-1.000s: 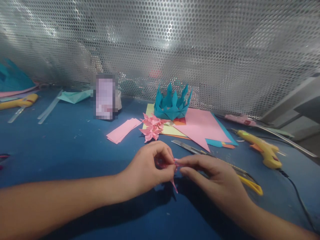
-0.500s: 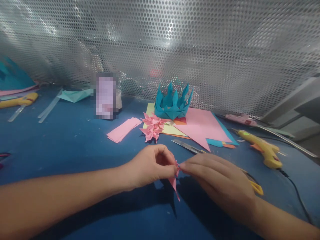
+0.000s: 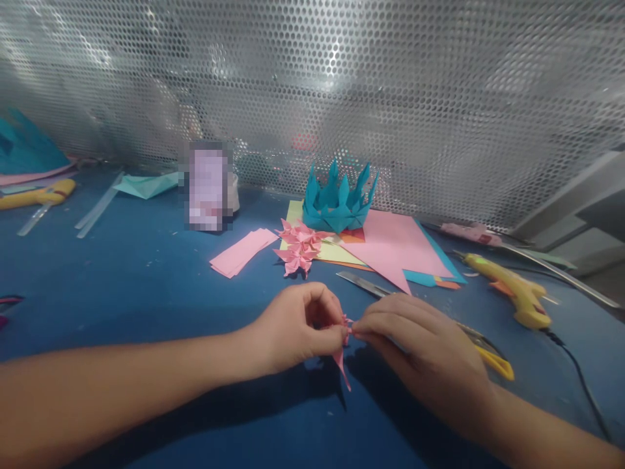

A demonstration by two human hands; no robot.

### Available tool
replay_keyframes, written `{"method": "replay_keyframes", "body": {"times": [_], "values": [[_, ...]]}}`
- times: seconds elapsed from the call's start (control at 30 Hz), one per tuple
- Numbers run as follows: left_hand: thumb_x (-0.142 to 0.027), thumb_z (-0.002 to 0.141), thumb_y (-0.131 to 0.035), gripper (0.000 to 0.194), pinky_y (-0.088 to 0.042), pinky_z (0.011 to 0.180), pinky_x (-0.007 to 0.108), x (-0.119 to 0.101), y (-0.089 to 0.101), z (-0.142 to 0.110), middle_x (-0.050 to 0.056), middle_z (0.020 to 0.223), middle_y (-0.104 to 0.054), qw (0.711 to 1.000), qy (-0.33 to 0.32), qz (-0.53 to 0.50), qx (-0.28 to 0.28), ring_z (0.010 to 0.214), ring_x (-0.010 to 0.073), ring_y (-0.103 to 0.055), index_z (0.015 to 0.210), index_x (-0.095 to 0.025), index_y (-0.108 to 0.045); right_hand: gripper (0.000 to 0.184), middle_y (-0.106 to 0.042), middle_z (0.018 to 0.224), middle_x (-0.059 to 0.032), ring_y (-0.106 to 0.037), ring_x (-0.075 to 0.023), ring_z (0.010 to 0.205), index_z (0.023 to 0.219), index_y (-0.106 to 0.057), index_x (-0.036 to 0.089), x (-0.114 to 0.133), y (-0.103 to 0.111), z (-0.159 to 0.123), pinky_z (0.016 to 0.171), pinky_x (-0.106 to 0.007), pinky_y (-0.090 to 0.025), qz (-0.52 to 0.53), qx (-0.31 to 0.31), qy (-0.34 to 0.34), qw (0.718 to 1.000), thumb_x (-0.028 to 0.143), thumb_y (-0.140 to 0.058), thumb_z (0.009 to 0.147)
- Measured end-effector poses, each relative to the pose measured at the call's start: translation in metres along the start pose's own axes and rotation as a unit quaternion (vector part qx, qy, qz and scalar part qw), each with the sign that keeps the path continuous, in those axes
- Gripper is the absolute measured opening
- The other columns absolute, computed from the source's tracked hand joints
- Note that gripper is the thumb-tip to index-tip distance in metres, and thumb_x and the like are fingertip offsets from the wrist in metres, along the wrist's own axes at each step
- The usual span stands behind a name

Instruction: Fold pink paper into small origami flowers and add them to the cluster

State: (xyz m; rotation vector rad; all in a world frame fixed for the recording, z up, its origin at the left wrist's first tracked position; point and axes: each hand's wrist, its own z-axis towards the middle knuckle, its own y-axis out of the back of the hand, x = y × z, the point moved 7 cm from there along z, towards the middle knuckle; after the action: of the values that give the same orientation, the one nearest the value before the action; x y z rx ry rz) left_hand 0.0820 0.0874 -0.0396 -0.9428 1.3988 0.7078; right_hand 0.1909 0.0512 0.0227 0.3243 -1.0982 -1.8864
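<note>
Between my fingertips is a small folded pink paper piece (image 3: 340, 366), with a thin pointed tail hanging over the blue table. My left hand (image 3: 297, 327) pinches it between thumb and fingers, covering much of it. From the other side my right hand (image 3: 424, 348) holds its small upper folds in a closed pinch. Beyond my hands lie several folded pink paper flowers (image 3: 299, 251) in a cluster. A stack of pink paper strips (image 3: 244, 252) rests left of them. Scissors (image 3: 495, 362) with yellow handles lie partly hidden beneath my right hand.
A teal paper crown (image 3: 338, 207) stands on coloured paper sheets (image 3: 390, 238). On the right lies a yellow glue gun (image 3: 512, 286) with a black cord; another glue gun (image 3: 41, 194) is at the left. A pixelated upright object (image 3: 208, 189) stands near the perforated metal panel (image 3: 273, 78).
My right hand has shifted and turned slightly, its fingers curling more at the pink paper, and more of the scissors shows. My left hand keeps nearly the same place.
</note>
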Motion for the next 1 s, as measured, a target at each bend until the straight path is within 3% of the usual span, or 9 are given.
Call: {"method": "replay_keyframes", "body": {"times": [0.23, 0.5, 1.0], "values": [[-0.008, 0.064, -0.060, 0.014, -0.043, 0.056, 0.024, -0.001, 0.000, -0.003, -0.002, 0.069, -0.054, 0.999, -0.025, 0.048, -0.003, 0.061, 0.0094, -0.053, 0.066, -0.016, -0.049, 0.014, -0.062, 0.072, -0.0026, -0.056, -0.0145, 0.068, 0.080, -0.058, 0.018, 0.000, -0.005, 0.000, 0.062, -0.026, -0.046, 0.045, 0.022, -0.025, 0.998, 0.007, -0.052, 0.083], [-0.009, 0.065, -0.061, 0.012, -0.044, 0.061, 0.024, -0.013, -0.003, -0.009, 0.000, 0.079, -0.054, 0.984, -0.098, 0.145, -0.009, 0.068, 0.0105, -0.052, 0.066, -0.016, -0.051, 0.014, -0.057, 0.075, -0.0039, -0.051, -0.0152, 0.071, 0.080, -0.052, 0.017, -0.002, -0.009, -0.008, 0.062, -0.028, -0.044, 0.083, 0.042, -0.064, 0.994, 0.005, -0.046, 0.083], [-0.006, 0.067, -0.057, 0.012, -0.042, 0.060, 0.020, -0.023, -0.005, -0.014, -0.001, 0.076, -0.055, 0.953, -0.165, 0.254, -0.016, 0.068, 0.0090, -0.051, 0.065, -0.016, -0.050, 0.016, -0.057, 0.068, -0.0033, -0.052, -0.0164, 0.063, 0.077, -0.055, 0.018, 0.000, -0.015, -0.009, 0.056, -0.029, -0.043, 0.051, 0.064, -0.085, 0.993, 0.012, -0.044, 0.086]]}}
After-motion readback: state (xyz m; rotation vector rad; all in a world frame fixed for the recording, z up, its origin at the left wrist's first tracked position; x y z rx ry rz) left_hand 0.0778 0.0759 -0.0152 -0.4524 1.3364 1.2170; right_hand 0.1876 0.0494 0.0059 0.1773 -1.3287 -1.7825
